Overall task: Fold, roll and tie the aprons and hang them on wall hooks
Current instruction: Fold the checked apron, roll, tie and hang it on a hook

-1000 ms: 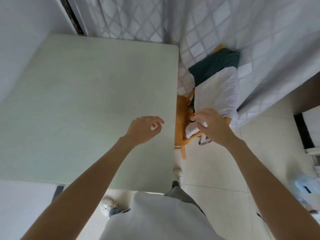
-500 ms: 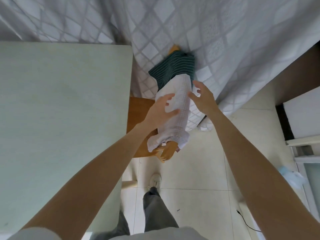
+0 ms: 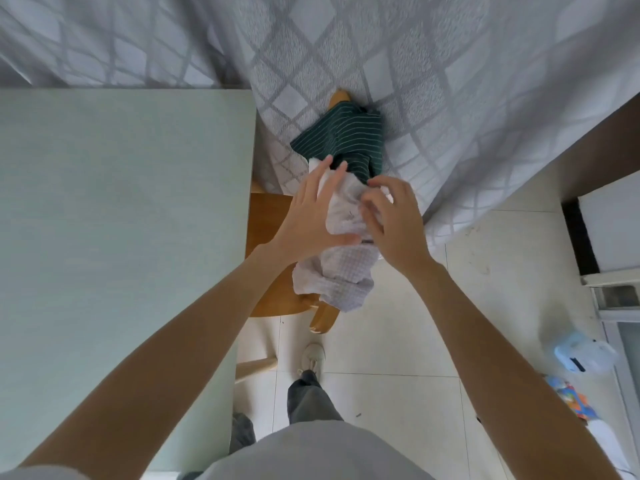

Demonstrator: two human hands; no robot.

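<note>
Hands, left hand (image 3: 308, 216) spread, right hand (image 3: 391, 220) pinching, hide much of the white apron (image 3: 341, 271).

One head camera, looking steeply down

I get a single wide-angle view from the wearer's head, tilted forward and down: the table (image 3: 121, 220) fills the left, the floor (image 3: 398, 358) lies below, and the curtain (image 3: 450, 81) bends across the top. No second view overlaps it.
</note>
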